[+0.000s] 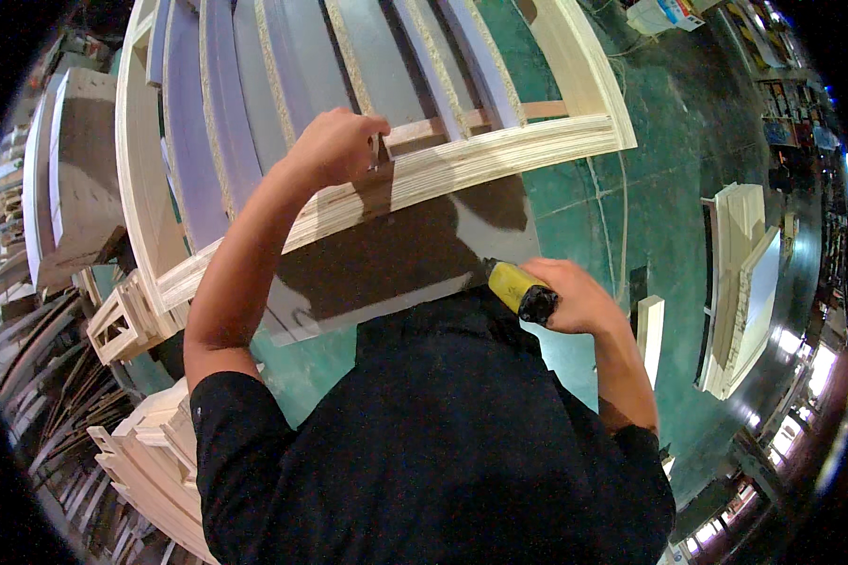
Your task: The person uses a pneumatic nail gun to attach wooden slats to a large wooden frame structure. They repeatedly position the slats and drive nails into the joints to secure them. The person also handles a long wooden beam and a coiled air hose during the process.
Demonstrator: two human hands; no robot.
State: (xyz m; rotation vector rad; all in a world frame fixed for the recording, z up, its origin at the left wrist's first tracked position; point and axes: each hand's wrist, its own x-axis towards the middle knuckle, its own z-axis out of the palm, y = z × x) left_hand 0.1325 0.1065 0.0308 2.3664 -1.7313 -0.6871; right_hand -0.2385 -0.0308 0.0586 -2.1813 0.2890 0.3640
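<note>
A pale plywood frame (462,160) with layered edges lies in front of me, with several long boards (283,71) running away from me inside it. Over the frame's near rail my left hand (337,146) is closed, fingers curled downward. Whatever it pinches, if anything, is too small or hidden to name. Nearer my body, to the right, my right hand (575,294) is wrapped round a yellow and black hand tool (513,285). The tool's dark tip points left, over a grey board (377,273) below the near rail. Its exact kind does not show.
Stacked boards (85,179) stand at the left, above small wooden frames (127,320) and curved wood pieces (151,461). More panels (749,292) lean at the right. A cable (622,217) crosses the green floor (669,188); a box (664,14) sits far right.
</note>
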